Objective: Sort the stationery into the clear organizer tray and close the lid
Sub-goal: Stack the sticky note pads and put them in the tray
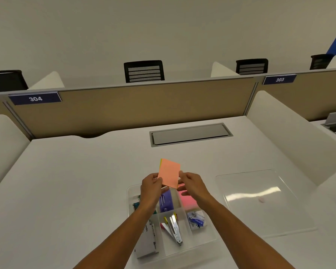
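the clear organizer tray (206, 242) sits on the white desk (66, 191), close to the person. everything here is told from that tray.

in the near left part of the tray lies a white and grey box (146, 243). in the near middle part lies a silver stapler (175, 228) with a yellow bit and a pink bit beside it. in the near right part is a small white and blue packet (196, 220). in the far middle part is a purple box (166, 200). in the far right part is a pink pad (187, 200). in the far left part are some green things (136, 205), half hidden by an arm, too hidden to name.

above the far end of the tray, both hands hold up an orange sticky note pad (169, 172). the pad is tilted and has a thin yellow edge on its left side. the left hand (151, 188) pinches the pad's lower left corner. the right hand (190, 184) pinches the pad's right edge with its fingertips.

just to the right of the tray, the clear lid (260, 202) lies flat on the desk, off the tray.

farther back from the tray is a grey flap (190, 133) set in the desk. behind that stands a tan wall panel (134, 107) with blue signs, one reading 304 (35, 98) and one 303 (279, 79). black chairs (144, 71) show past the panel.
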`<state>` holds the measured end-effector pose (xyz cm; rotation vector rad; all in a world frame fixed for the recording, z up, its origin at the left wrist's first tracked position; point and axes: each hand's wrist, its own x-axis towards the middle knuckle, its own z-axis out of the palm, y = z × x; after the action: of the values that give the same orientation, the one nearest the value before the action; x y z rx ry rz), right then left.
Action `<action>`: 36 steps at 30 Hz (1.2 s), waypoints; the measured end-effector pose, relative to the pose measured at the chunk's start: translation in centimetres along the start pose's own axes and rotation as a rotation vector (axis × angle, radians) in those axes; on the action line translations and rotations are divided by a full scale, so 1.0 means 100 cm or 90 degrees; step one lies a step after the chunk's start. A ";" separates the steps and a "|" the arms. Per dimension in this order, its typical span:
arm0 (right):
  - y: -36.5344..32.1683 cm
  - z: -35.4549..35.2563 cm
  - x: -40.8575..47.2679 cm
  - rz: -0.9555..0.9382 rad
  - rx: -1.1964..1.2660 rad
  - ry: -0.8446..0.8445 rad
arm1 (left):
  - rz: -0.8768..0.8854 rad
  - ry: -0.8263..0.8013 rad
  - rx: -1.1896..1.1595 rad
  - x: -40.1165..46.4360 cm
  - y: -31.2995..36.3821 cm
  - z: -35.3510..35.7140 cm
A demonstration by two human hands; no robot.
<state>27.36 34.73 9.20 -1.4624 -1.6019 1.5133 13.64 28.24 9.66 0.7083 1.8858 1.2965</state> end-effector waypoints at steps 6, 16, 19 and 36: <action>0.008 -0.003 -0.009 -0.001 0.032 -0.005 | 0.023 -0.030 -0.026 -0.007 -0.001 0.000; 0.005 -0.030 0.004 0.000 0.053 0.090 | -0.003 -0.022 -0.078 -0.013 -0.020 -0.019; 0.009 -0.042 0.008 0.005 -0.019 0.133 | -0.019 0.009 -0.076 -0.016 -0.030 -0.033; 0.039 -0.034 -0.006 0.033 -0.482 0.120 | -0.025 0.106 -0.066 -0.031 -0.064 -0.070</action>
<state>31.97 34.77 6.75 -1.9625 -2.1405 0.7629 9.53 19.86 6.07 0.5219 1.9370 1.4544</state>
